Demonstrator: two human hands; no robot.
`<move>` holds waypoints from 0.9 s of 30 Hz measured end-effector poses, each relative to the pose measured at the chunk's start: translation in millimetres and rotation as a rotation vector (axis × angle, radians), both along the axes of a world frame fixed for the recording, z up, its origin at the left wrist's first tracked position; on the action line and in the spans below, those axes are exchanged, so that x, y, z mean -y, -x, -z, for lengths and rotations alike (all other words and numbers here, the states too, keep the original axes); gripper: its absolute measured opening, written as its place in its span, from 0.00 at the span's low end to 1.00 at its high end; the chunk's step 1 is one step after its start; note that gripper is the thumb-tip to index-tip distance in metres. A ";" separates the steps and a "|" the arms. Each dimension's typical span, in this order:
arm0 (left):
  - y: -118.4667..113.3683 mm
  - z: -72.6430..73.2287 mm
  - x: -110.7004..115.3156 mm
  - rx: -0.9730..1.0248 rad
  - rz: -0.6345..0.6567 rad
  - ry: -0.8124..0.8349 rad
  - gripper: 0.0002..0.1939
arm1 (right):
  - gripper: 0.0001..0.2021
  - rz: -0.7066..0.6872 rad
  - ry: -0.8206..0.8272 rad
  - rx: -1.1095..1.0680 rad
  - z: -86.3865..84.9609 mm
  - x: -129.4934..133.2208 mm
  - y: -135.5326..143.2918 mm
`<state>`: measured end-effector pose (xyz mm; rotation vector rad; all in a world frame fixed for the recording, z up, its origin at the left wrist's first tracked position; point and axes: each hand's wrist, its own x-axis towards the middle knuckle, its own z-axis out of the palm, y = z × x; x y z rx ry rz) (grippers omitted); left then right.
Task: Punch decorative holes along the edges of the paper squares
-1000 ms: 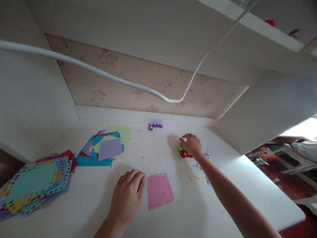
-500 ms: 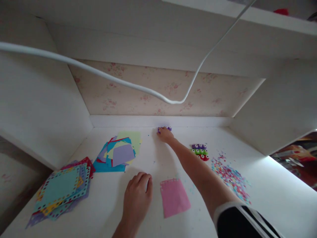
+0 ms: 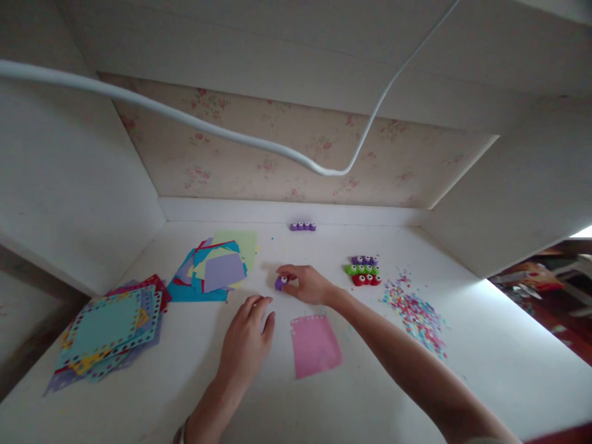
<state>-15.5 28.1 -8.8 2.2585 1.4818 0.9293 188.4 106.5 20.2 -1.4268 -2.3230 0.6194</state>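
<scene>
Between the thumb and fingers of my right hand [image 3: 306, 283] is a small purple paper punch [image 3: 280, 283] with a white, eye-like button, held low over the desk. My left hand [image 3: 247, 336] is just nearer to me, its fingers loosely bent and thumb apart, holding nothing. Right of it lies a pink paper sheet [image 3: 317, 350] with holes punched along its top edge. A row of purple punches [image 3: 303, 227] stands by the back wall.
Rows of purple, green and red punches [image 3: 365, 269] stand at right, beside scattered paper confetti [image 3: 419, 317]. At left lie a pile of plain coloured paper [image 3: 226, 272] and a stack of hole-edged sheets [image 3: 108, 327]. A white cable [image 3: 259, 143] hangs across in front.
My right hand has come back from the row by the wall toward my left hand, bringing a purple paper punch. My left hand has opened slightly. The view has shifted a little.
</scene>
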 end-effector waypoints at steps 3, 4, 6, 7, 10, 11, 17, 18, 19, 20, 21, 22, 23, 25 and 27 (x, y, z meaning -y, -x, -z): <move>-3.2 6.7 2.0 -0.022 0.007 -0.015 0.19 | 0.24 -0.120 -0.001 -0.023 2.4 32.9 3.5; -4.3 9.0 2.6 -0.035 0.011 -0.018 0.21 | 0.24 -0.140 -0.013 -0.035 2.6 39.3 2.4; -6.4 12.9 3.4 -0.071 0.022 -0.018 0.23 | 0.26 -0.120 -0.057 -0.064 2.2 48.5 -4.6; -7.4 14.3 3.5 -0.089 0.028 -0.018 0.23 | 0.26 -0.079 -0.083 -0.074 2.1 53.1 -10.6; -11.5 15.8 2.2 -0.126 0.036 -0.015 0.23 | 0.27 0.049 -0.137 -0.049 6.3 73.3 -35.5; -13.3 15.3 1.5 -0.134 0.034 -0.013 0.23 | 0.27 0.067 -0.138 -0.020 9.8 82.5 -44.3; -22.5 8.2 -0.6 -0.141 0.064 0.013 0.14 | 0.24 0.075 -0.120 0.047 31.8 127.9 -68.5; -22.4 8.1 -0.5 -0.129 0.071 0.017 0.12 | 0.20 0.079 -0.123 0.009 33.1 130.1 -67.9; -21.8 8.7 -0.2 -0.115 0.078 0.017 0.12 | 0.16 0.084 -0.119 -0.044 33.8 130.9 -67.0; -20.6 9.9 0.1 -0.099 0.089 0.016 0.12 | 0.13 0.098 -0.109 -0.110 34.3 130.8 -66.0; -19.1 11.5 0.6 -0.083 0.100 0.014 0.12 | 0.12 0.127 -0.083 -0.187 34.7 130.2 -65.0; -17.5 13.4 1.1 -0.073 0.112 0.014 0.14 | 0.12 0.179 -0.037 -0.279 35.2 129.5 -64.2; -15.8 15.2 1.6 -0.071 0.121 0.015 0.16 | 0.14 0.254 0.029 -0.388 35.9 128.8 -63.4; -13.3 17.6 2.9 -0.090 0.136 0.020 0.21 | 0.24 0.427 0.197 -0.630 37.1 127.8 -61.8; -12.6 17.7 4.0 -0.122 0.153 0.031 0.22 | 0.31 0.554 0.358 -0.824 37.2 127.1 -59.9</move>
